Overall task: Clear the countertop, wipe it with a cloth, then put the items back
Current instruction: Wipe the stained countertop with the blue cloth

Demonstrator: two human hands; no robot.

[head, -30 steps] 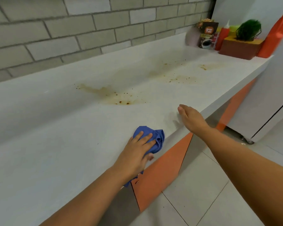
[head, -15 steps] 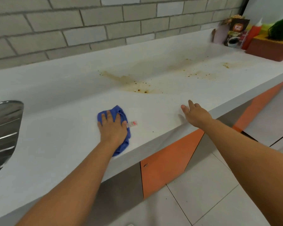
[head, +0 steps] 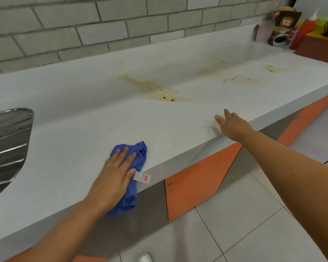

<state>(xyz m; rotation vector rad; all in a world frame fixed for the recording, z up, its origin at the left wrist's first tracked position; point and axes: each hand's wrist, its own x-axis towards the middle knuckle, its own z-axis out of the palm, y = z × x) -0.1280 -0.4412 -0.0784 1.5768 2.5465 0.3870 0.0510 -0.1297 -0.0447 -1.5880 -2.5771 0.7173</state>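
A blue cloth with a white and red tag lies at the front edge of the white countertop. My left hand presses flat on the cloth with straight fingers. Part of the cloth hangs over the edge. My right hand rests open on the countertop's front edge, to the right of the cloth. Brown stains with dark specks spread across the middle of the top, and fainter stains lie further right.
A steel sink drainer is at the left. At the far right corner stand a coffee packet, a red squeeze bottle, a brown planter box and a pinkish item. Orange cabinet doors and tiled floor lie below.
My left hand has slid the cloth back toward the front edge, so part of it now hangs over. The right hand stays on the edge.
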